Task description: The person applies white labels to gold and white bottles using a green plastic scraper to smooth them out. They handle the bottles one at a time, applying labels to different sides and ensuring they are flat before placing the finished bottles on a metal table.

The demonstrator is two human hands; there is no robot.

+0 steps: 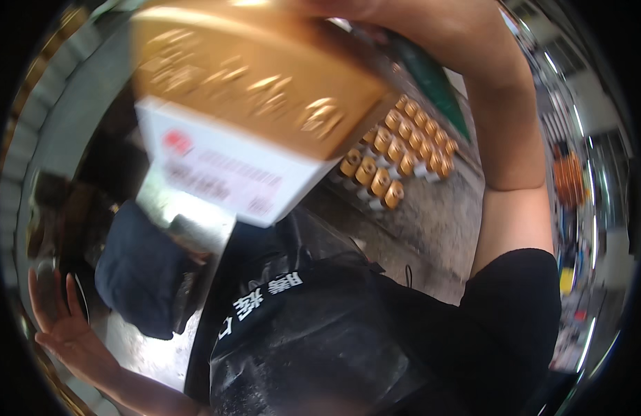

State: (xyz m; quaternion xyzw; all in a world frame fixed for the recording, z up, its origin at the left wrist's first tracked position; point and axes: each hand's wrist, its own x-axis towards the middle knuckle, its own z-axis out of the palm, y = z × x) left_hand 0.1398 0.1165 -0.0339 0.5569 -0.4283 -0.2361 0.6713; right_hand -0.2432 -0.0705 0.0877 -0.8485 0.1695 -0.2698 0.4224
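Note:
A gold-and-white angular container (265, 90) fills the upper middle, close up and blurred. Raised characters stand out on its gold part, and printing covers the white part. My right hand (341, 8) is at its top, cut off by the picture's upper edge; the hand appears closed on the container, though its fingers are hidden. At the lower left, my left hand (67, 336) is raised, palm showing, its fingers spread and nothing in them. A dark blue cloth-covered shape (143, 270) lies nearest to it, in front of a shiny metal surface (147, 357).
Several gold-topped containers (393, 194) with pale lower parts stand in rows on the grey surface (438, 229) at right. A green object (438, 90) lies beyond them. My black apron (300, 340) covers the lower middle. Orange-brown stacked material (569, 180) stands at far right.

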